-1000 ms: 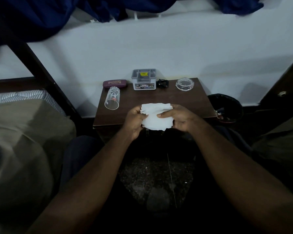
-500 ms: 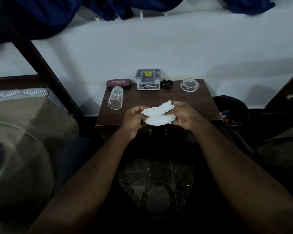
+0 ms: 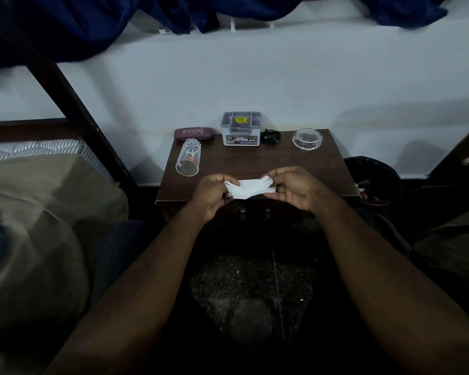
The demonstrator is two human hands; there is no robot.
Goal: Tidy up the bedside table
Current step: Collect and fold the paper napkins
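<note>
organizer label [image 3: 241,140] small print unreadable, bin [image 3: 374,180] contents dim

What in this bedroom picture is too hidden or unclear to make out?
Head view only:
- White tissue: its ends, covered by the left hand and right hand.
- Grey organiser: contents in shadow; yellow label too small to read.
- Black bin: contents too dark.
- Black item beside the organiser: too small to identify.

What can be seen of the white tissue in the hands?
The tissue is white, thin and soft-looking, like paper, folded or bunched into a flattish strip with ragged, frayed ends. It is held level between both hands, above the front edge of the table. The left hand pinches its left end and the right hand its right end. Whether it touches the table cannot be told.
</note>
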